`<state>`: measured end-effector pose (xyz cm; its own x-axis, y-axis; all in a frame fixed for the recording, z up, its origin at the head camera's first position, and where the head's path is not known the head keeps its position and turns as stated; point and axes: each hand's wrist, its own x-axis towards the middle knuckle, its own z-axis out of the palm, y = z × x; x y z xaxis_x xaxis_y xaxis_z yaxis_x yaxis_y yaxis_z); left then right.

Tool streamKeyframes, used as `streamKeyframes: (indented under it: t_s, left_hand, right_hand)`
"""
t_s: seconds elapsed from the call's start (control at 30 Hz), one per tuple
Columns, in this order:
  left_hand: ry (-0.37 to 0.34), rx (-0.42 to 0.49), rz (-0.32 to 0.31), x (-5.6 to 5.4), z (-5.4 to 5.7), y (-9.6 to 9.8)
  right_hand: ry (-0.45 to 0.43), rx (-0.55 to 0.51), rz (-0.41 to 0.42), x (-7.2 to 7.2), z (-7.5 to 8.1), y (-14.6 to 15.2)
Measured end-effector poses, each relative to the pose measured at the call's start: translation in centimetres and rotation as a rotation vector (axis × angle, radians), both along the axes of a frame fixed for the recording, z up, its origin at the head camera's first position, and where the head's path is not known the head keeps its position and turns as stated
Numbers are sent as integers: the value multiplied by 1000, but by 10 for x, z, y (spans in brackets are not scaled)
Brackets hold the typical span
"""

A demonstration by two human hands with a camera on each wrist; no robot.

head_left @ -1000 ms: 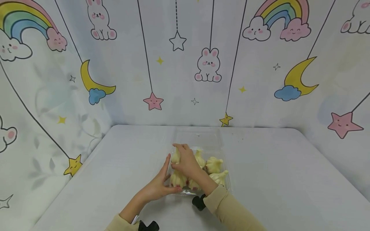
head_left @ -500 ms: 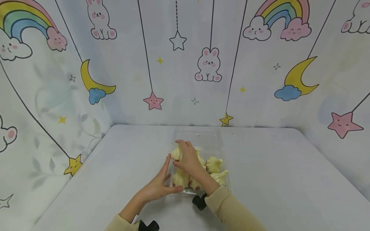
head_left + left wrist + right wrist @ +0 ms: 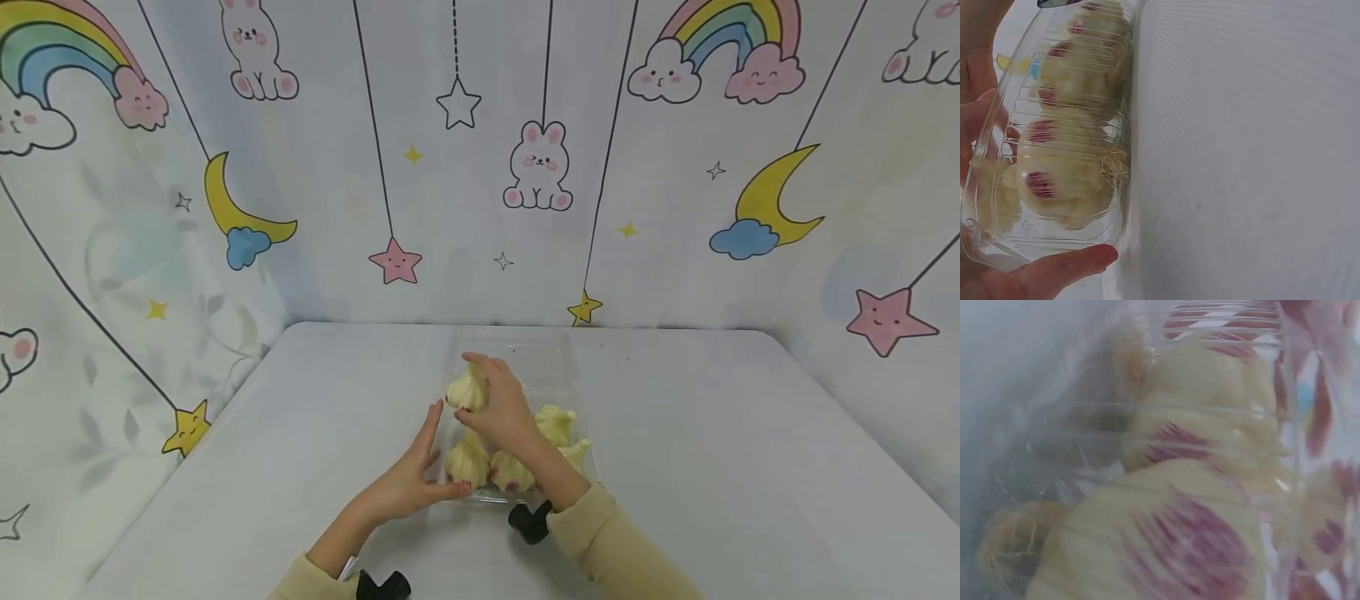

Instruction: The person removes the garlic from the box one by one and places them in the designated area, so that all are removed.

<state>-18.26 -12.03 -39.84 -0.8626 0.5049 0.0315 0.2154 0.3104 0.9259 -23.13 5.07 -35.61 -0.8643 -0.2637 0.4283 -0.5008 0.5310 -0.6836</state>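
Observation:
My right hand (image 3: pixel 504 412) pinches a pale yellow garlic bulb (image 3: pixel 468 388) between thumb and fingers over the far left of a clear plastic box (image 3: pixel 491 499). Spread over the box's left side, my left hand (image 3: pixel 405 483) touches its wall; the thumb (image 3: pixel 1066 270) lies straight along the front corner in the left wrist view. Several more garlic bulbs (image 3: pixel 467 462) sit in the box, partly hidden by my right hand and forearm. Purple streaks mark a bulb (image 3: pixel 1063 181) behind the ribbed wall, with stringy roots (image 3: pixel 1113 164) near the bottom. The right wrist view is blurred.
The box's transparent lid (image 3: pixel 536 358) lies folded back behind it on the white table (image 3: pixel 697 433). A patterned cloth backdrop (image 3: pixel 322 167) encloses the back and sides. Black wrist mounts (image 3: pixel 531 523) stick out at both sleeves.
My right hand has lifted the garlic bulb up and slightly right from the left side of the box. The left hand stays at the same corner.

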Motion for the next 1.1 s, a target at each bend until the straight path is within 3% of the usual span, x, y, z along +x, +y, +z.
streamKeyframes:
  t_s: [0.43, 0.77, 1.1]
  left_hand:
    - [29, -70, -18, 2, 4, -4]
    - [31, -72, -24, 1, 2, -2]
    - [21, -62, -16, 1, 2, -2]
  right_hand:
    - [32, -21, 17, 11, 9, 16]
    - [51, -28, 20, 23, 23, 33]
    - [54, -14, 15, 26, 29, 51]
